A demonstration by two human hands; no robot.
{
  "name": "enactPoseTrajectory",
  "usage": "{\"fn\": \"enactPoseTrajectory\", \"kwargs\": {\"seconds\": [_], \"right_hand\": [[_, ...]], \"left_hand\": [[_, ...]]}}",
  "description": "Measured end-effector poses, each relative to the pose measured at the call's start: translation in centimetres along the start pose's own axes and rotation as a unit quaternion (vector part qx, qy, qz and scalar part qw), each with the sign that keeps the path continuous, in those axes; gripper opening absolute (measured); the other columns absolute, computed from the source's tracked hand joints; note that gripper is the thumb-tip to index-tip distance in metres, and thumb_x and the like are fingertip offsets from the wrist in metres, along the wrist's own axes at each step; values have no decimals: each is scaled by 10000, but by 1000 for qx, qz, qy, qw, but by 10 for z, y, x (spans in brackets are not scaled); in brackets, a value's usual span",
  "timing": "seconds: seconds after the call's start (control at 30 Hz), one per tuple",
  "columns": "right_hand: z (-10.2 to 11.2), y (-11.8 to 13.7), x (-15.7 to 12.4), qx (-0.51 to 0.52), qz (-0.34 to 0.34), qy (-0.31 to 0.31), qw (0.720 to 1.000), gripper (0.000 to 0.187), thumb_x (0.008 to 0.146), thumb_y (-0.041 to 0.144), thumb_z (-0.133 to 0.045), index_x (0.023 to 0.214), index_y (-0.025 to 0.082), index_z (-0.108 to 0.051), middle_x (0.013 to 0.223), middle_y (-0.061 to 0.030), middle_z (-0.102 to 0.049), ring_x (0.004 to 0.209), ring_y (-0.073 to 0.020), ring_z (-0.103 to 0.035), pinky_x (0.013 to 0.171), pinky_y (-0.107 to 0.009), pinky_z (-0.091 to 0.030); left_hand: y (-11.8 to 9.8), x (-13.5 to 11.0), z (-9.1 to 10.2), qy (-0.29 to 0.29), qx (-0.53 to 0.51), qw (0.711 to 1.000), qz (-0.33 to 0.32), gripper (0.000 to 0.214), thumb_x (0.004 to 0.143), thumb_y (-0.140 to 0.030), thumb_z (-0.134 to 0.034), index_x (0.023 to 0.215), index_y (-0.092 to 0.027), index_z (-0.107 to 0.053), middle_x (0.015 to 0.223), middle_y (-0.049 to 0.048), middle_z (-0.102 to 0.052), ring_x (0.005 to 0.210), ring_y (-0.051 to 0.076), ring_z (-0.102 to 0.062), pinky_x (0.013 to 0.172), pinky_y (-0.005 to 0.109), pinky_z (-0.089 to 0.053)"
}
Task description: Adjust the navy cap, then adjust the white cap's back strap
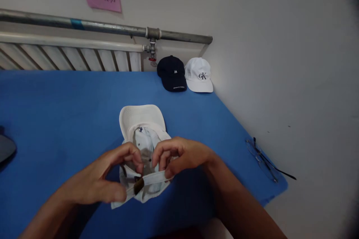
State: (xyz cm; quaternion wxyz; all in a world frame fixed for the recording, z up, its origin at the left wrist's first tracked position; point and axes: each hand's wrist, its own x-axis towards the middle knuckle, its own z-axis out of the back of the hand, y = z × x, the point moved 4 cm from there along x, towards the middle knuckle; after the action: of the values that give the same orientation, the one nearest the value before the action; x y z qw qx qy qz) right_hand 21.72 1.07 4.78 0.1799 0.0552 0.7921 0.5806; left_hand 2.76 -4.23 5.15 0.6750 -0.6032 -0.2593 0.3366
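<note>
A pale baseball cap (142, 115) lies upturned on the blue table, its brim pointing away from me and its inside showing. The back strap (154, 178) has a dark brownish buckle (138, 186). My left hand (103, 179) is curled at the strap's left side, thumb on the strap and fingertips beside the buckle. At the strap's right end, my right hand (179, 155) pinches it between thumb and fingers, the other fingers bent over the cap's opening.
A black cap (171, 73) and a white cap (198, 74) stand side by side at the table's far right corner. Eyeglasses (263, 160) lie by the right edge, against the wall. A dark object (6, 148) is at the left. Behind the blue table (61, 108) run a radiator (92, 58) and pipe (112, 28).
</note>
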Motion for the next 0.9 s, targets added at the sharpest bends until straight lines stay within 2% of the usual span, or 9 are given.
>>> {"fn": "enactPoseTrajectory", "kwargs": {"seconds": [0.13, 0.2, 0.37, 0.5, 0.67, 0.8, 0.9], "right_hand": [[13, 7, -4, -14, 23, -81, 996, 172, 693, 112, -654, 859, 143, -624, 699, 31, -623, 600, -75, -578, 579, -189, -455], [20, 10, -5, -24, 37, -125, 991, 153, 689, 91, -595, 829, 144, -625, 643, 40, -603, 566, -69, -542, 555, -179, -416], [25, 10, -3, -42, 40, -166, 985, 163, 676, 92, -548, 807, 147, -629, 582, 49, -562, 532, -73, -499, 538, -194, -372], [27, 8, -2, -42, 51, -175, 982, 154, 679, 114, -547, 805, 152, -627, 567, 50, -551, 506, -74, -475, 518, -199, -350], [27, 6, 1, -38, 44, -174, 983, 136, 682, 128, -574, 809, 148, -620, 553, 58, -530, 480, -63, -445, 498, -193, -332], [25, 6, 3, -62, 30, -175, 982, 128, 699, 188, -655, 817, 156, -618, 600, 58, -539, 517, -60, -451, 521, -193, -348], [20, 7, 4, -89, 29, -179, 979, 214, 669, 229, -738, 843, 161, -631, 705, 41, -573, 628, -75, -497, 594, -203, -385]], "left_hand": [[15, 4, 9, -75, -47, 995, 52, 555, 884, -677, -377, 1034, -194, -604, 987, 76, -661, 908, 221, -578, 814, 318, -435], [24, 6, 14, -107, -71, 990, 55, 586, 905, -672, -319, 1016, -186, -626, 1008, 96, -675, 915, 231, -593, 821, 331, -438], [34, 9, 15, -117, -117, 985, 56, 604, 900, -682, -319, 1014, -187, -646, 1032, 105, -685, 942, 242, -605, 837, 340, -438], [33, 7, 15, -154, -113, 978, 78, 560, 912, -642, -357, 987, -173, -654, 1040, 110, -661, 988, 260, -580, 870, 363, -418], [21, 5, 13, -131, -71, 988, 49, 467, 884, -613, -459, 1010, -189, -609, 996, 89, -632, 916, 233, -556, 799, 342, -421], [12, 7, 9, -106, -109, 988, -16, 408, 825, -592, -571, 893, -190, -563, 950, 59, -595, 848, 193, -519, 717, 290, -405], [12, 9, 4, -86, -107, 990, -17, 391, 828, -561, -585, 822, -172, -552, 942, 66, -585, 817, 178, -508, 660, 263, -389]]}}
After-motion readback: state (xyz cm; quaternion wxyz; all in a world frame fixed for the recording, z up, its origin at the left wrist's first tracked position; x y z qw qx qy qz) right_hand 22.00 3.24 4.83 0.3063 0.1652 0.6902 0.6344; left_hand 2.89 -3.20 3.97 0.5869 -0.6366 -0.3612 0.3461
